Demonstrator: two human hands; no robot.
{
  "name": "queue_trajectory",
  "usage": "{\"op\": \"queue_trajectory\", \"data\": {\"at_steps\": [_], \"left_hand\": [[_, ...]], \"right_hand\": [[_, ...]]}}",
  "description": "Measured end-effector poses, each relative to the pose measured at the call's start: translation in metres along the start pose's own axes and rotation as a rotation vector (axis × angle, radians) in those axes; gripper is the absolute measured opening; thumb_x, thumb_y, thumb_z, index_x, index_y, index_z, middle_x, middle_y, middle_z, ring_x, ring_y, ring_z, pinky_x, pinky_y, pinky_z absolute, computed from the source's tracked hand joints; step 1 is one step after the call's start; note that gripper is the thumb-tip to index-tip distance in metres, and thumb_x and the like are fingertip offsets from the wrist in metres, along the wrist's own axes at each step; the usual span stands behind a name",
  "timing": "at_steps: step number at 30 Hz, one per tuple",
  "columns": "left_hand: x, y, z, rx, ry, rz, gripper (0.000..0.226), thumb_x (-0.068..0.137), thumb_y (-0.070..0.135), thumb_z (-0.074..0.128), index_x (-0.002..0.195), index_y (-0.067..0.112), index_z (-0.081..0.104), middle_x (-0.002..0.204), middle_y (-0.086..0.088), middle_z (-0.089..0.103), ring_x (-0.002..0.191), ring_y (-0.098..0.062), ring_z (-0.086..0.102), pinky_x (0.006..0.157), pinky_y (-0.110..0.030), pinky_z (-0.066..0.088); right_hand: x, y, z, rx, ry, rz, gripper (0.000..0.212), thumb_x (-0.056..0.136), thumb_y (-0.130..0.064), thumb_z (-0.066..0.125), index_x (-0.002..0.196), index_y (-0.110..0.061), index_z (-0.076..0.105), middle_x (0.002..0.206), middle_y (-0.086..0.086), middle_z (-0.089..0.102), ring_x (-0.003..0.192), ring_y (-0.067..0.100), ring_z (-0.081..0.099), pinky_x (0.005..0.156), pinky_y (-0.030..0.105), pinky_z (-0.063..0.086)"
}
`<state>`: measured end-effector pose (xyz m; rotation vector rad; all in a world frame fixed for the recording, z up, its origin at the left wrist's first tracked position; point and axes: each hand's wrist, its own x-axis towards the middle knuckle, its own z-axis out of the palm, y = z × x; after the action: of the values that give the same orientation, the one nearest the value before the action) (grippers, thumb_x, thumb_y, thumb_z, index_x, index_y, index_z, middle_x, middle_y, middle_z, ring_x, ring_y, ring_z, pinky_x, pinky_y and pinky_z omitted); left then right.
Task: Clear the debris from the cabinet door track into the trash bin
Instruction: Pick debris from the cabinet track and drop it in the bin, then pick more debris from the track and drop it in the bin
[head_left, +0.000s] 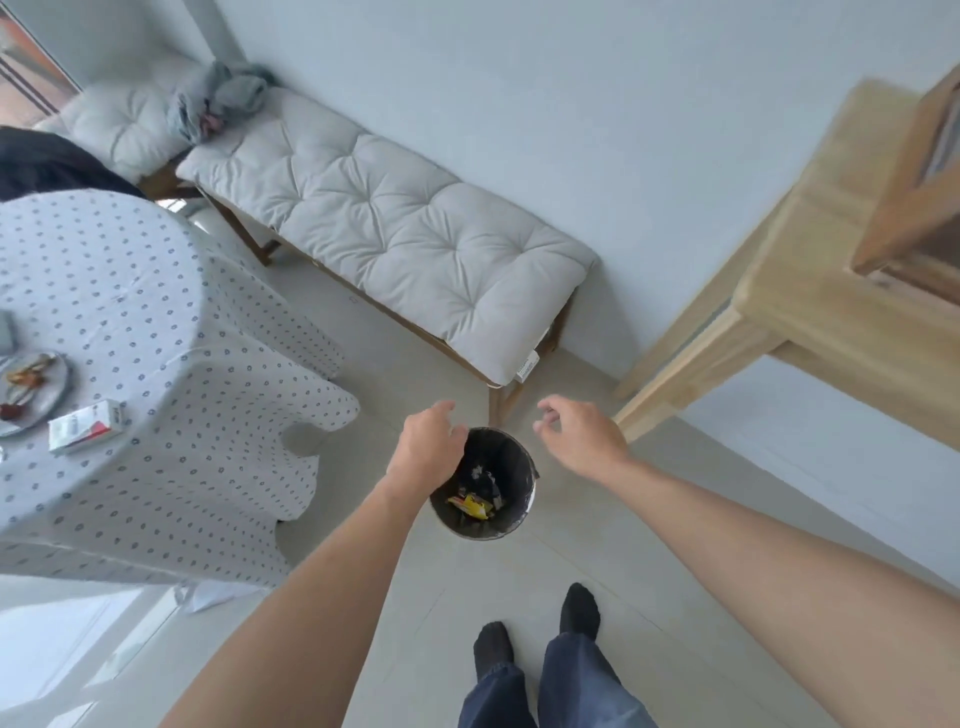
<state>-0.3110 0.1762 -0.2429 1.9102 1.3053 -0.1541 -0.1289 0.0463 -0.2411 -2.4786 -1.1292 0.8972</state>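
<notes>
Pale tiled floor (597, 561), white walls. Along the far wall, a wooden bench (545, 332) with a tufted grey cushion (395, 228); a crumpled grey cloth (218, 98) at its far left end. At left, a table under a dotted tablecloth (156, 322), carrying a plate (52, 395) with food scraps near its left edge and a small white-and-red box (85, 426) just beside the plate. At right, a light wooden cabinet (810, 280).

Trash bin (483, 483) upright on the floor just off the near right corner of the bench, round, dark-lined, mouth facing straight up, long axis vertical. Inside, a yellow wrapper (475, 505) among dark scraps.

Left hand (428, 444) above the bin's left rim, fingers curled loosely downward, nothing visibly held. Right hand (582, 434) just right of the bin, fingers spread and slightly bent, empty. Feet in dark socks (579, 608) on the tiles near the bin.
</notes>
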Motion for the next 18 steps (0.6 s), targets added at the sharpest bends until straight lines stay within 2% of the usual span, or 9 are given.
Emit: {"op": "queue_trajectory", "data": {"at_steps": [1, 4, 6, 9, 13, 18], "left_hand": [[-0.006, 0.014, -0.011, 0.015, 0.012, 0.042, 0.048, 0.108, 0.028, 0.053, 0.154, 0.013, 0.048, 0.141, -0.015, 0.067, 0.114, -0.033, 0.073, 0.097, -0.039, 0.061], [-0.023, 0.057, -0.041, 0.035, 0.044, 0.139, 0.051, 0.107, 0.032, 0.054, 0.155, 0.016, 0.048, 0.142, -0.014, 0.066, 0.118, -0.032, 0.071, 0.1, -0.045, 0.061], [-0.038, 0.09, -0.063, 0.037, 0.07, 0.209, 0.053, 0.106, 0.035, 0.057, 0.156, 0.018, 0.048, 0.142, -0.014, 0.067, 0.127, -0.032, 0.066, 0.106, -0.047, 0.057], [-0.06, 0.141, -0.086, 0.081, 0.11, 0.354, 0.055, 0.105, 0.038, 0.058, 0.156, 0.019, 0.048, 0.141, -0.014, 0.068, 0.129, -0.032, 0.065, 0.105, -0.047, 0.056], [-0.084, 0.203, -0.097, 0.143, 0.147, 0.526, 0.053, 0.105, 0.036, 0.06, 0.154, 0.017, 0.052, 0.137, -0.013, 0.072, 0.13, -0.03, 0.065, 0.106, -0.042, 0.054], [-0.105, 0.274, -0.089, 0.18, 0.109, 0.68, 0.052, 0.106, 0.033, 0.06, 0.153, 0.014, 0.051, 0.136, -0.013, 0.071, 0.126, -0.031, 0.066, 0.101, -0.04, 0.054]], "right_hand": [[-0.008, -0.004, -0.014, 0.008, 0.03, -0.001, 0.037, 0.101, -0.036, 0.057, 0.134, -0.023, 0.064, 0.126, -0.003, 0.075, 0.118, 0.026, 0.068, 0.092, 0.038, 0.052], [-0.028, -0.016, -0.056, 0.043, 0.11, 0.001, 0.036, 0.101, -0.037, 0.058, 0.134, -0.023, 0.064, 0.123, -0.004, 0.075, 0.117, 0.025, 0.068, 0.09, 0.036, 0.052], [-0.046, -0.023, -0.089, 0.075, 0.18, 0.018, 0.037, 0.1, -0.037, 0.058, 0.134, -0.024, 0.065, 0.124, -0.005, 0.075, 0.119, 0.025, 0.067, 0.094, 0.037, 0.053], [-0.072, -0.028, -0.138, 0.118, 0.292, 0.023, 0.036, 0.099, -0.036, 0.059, 0.132, -0.023, 0.066, 0.124, -0.004, 0.076, 0.122, 0.026, 0.067, 0.099, 0.04, 0.054], [-0.108, -0.019, -0.194, 0.156, 0.445, 0.055, 0.032, 0.097, -0.034, 0.059, 0.125, -0.025, 0.069, 0.124, -0.004, 0.076, 0.12, 0.026, 0.068, 0.096, 0.038, 0.054], [-0.157, 0.019, -0.248, 0.172, 0.565, 0.148, 0.032, 0.095, -0.029, 0.057, 0.124, -0.024, 0.07, 0.128, -0.005, 0.074, 0.122, 0.025, 0.066, 0.097, 0.039, 0.054]]}}
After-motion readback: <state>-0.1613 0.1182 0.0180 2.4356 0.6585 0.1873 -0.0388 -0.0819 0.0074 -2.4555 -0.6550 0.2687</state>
